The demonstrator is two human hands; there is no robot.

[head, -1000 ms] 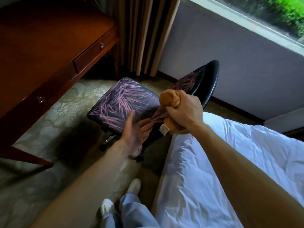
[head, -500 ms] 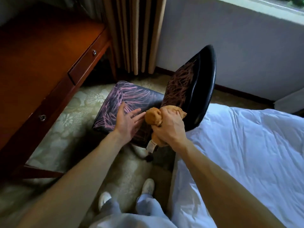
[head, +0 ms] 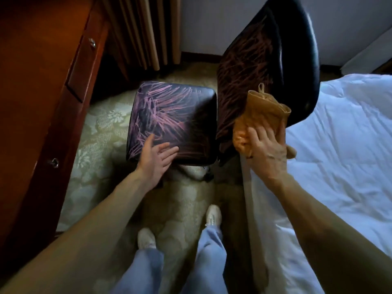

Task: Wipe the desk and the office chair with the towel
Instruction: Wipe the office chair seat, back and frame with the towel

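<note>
Down between the bench [head: 42, 85] and the bed [head: 339, 149] stands the office chair [head: 301, 60], and both hands are on it; the left hand [head: 158, 159] lies flat on the near edge of the seat [head: 174, 115], fingers straight and close together, gripping nothing; over on the other side, the right hand [head: 266, 151] spreads its fingers across the orange towel [head: 263, 109] and presses it against the lower edge of the backrest [head: 248, 60], fingers fairly straight, not curled round the cloth; the towel is bunched under the palm, its upper part lying against the backrest, a small hanging loop at its top corner; a scrap of it pokes out beside the wrist, toward the bed; the bench runs along the left, drawer knobs [head: 92, 42] showing; curtains [head: 144, 32] hang behind the seat; white shoes [head: 146, 238] stand on the pale patterned carpet [head: 101, 128].
</note>
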